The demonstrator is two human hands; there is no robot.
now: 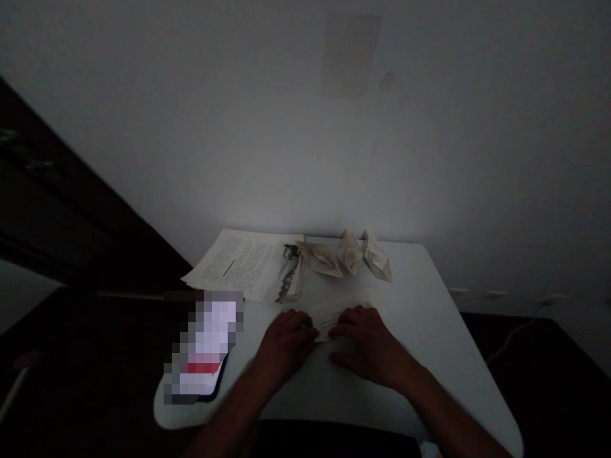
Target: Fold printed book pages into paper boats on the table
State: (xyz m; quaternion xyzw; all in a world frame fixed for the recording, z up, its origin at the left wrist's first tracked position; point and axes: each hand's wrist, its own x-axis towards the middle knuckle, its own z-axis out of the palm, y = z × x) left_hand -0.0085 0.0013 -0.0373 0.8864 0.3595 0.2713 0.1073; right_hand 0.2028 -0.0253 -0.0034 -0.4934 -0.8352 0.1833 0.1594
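A folded piece of printed paper [329,323] lies on the white table in front of me, partly covered by my fingers. My left hand [290,336] is closed at its left end, fingertips bent down onto the near edge. Over the right part, my right hand [366,338] bears down with curled fingers, its thumb apart on the near side. Behind the paper sit three folded paper boats: a left one [322,258], a middle one [350,254] and a right one [378,259]. What lies under my palms is hidden.
Loose printed sheets [238,261] lie at the table's back left. A phone [205,350] with a lit, blurred screen rests near the left edge. The white table [429,343] stands against a pale wall [286,127]. A cable [513,337] hangs at the right.
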